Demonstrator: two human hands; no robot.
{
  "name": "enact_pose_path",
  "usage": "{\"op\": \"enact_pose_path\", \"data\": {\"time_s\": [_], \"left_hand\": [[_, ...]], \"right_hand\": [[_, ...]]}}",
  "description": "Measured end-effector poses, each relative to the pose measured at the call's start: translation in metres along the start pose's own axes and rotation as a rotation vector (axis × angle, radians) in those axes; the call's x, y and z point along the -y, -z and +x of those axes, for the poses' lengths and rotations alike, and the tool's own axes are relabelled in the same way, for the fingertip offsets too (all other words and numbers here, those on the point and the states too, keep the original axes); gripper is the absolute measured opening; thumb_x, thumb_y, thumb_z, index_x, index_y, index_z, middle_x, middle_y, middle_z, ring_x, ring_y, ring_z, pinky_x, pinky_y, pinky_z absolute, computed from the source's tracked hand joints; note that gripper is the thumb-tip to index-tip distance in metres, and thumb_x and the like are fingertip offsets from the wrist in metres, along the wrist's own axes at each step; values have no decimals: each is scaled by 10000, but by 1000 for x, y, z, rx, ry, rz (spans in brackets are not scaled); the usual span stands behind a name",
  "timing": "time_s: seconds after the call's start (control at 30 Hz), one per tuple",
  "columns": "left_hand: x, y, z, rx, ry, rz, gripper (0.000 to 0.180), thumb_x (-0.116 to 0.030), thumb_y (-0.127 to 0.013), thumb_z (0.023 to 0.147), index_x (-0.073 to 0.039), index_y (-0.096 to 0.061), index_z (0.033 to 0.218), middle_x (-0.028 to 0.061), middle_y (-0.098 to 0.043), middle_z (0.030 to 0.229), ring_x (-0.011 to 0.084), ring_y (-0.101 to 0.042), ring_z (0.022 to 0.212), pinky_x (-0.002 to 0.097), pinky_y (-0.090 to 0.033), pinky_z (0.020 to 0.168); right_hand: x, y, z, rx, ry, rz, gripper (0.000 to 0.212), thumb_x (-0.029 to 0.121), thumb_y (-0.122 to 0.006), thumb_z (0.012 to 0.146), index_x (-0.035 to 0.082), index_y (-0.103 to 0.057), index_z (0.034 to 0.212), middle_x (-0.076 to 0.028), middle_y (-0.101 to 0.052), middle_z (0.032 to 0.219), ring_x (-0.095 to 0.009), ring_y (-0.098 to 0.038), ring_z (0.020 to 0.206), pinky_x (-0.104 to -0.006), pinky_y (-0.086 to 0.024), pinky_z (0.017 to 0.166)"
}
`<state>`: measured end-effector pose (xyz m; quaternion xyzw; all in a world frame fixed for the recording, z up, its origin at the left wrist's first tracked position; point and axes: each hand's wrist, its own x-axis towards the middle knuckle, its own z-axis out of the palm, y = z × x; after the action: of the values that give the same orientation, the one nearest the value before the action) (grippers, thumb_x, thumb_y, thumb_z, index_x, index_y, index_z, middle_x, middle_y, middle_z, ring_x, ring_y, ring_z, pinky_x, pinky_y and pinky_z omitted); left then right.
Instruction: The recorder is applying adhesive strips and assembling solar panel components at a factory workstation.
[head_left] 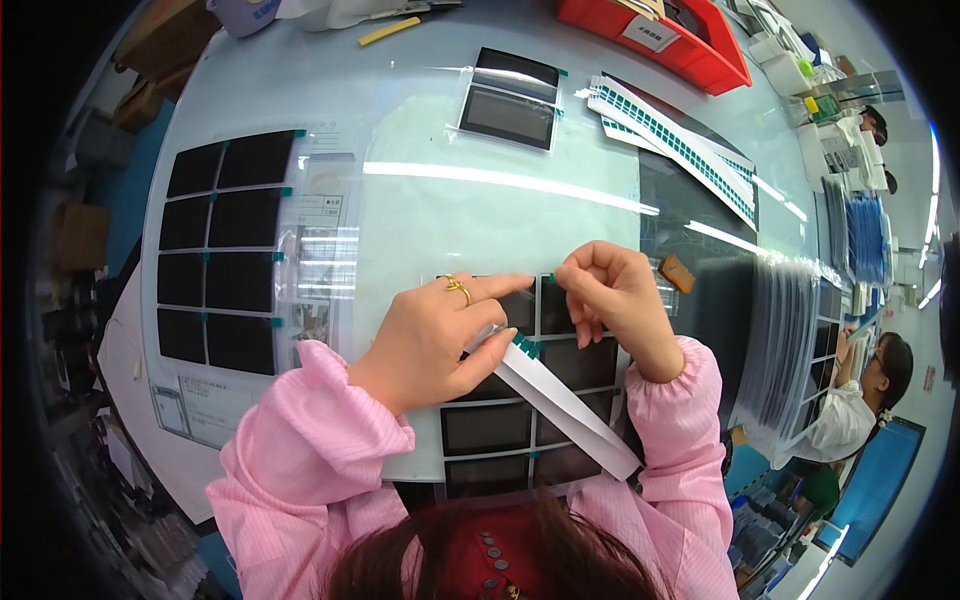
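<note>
My left hand (435, 335), with a gold ring, holds a white strip (570, 410) with small green adhesive tabs between thumb and fingers. The strip slants down to the right across a sheet of dark rectangular panels (486, 430). My left index finger stretches out to the top of the panels. Right beside its tip, my right hand (615, 300) pinches thumb and index finger at a small green tab (547, 278) on the gap between two panels. Its other fingers curl loosely. Another green tab (534, 455) sits lower between the panels. My hands partly hide the upper panels.
A second sheet of dark panels (240, 277) with green tabs lies left. Farther off are a smaller panel pair (507, 115), tabbed white strips (680, 140), and a red bin (655, 40). A brown block (677, 273) and stacked clear sheets (780, 350) stand right; a person (850, 400) sits beyond.
</note>
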<state>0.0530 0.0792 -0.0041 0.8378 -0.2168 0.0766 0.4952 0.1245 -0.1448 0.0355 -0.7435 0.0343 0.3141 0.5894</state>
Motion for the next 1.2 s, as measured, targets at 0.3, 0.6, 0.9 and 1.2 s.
{"op": "enact_pose_path", "data": {"time_s": [0.3, 0.6, 0.9, 1.2], "left_hand": [[1, 0, -3, 22, 3, 32, 124, -43, -750, 781, -34, -628, 802, 116, -766, 1140, 256, -671, 729, 350, -529, 672], [1, -1, -2, 30, 3, 37, 129, -28, -753, 769, -34, -630, 806, 126, -765, 1132, 260, -694, 762, 344, -537, 681], [1, -1, -1, 42, 6, 32, 135, -25, -754, 767, -34, -628, 814, 127, -763, 1141, 255, -682, 733, 344, -536, 660], [0, -1, -3, -39, -24, -17, 127, -7, -751, 752, -39, -636, 795, 103, -757, 1023, 246, -661, 699, 336, -528, 635]], "right_hand": [[-4, -8, 3, -4, -13, -88, 178, 142, -686, 986, -22, -649, 929, -21, -618, 614, -52, -504, 421, -199, -359, 373], [-8, -13, 4, -41, 16, -163, 153, 106, -670, 980, -38, -653, 931, -17, -621, 622, -36, -522, 475, -205, -361, 361], [-8, -13, 3, -63, 37, -201, 150, 103, -671, 971, -35, -654, 916, -11, -615, 613, -34, -515, 471, -206, -355, 360], [-3, -18, 3, -83, 53, -289, 166, 111, -679, 956, -28, -639, 875, -3, -596, 593, -36, -508, 454, -218, -352, 355]]}}
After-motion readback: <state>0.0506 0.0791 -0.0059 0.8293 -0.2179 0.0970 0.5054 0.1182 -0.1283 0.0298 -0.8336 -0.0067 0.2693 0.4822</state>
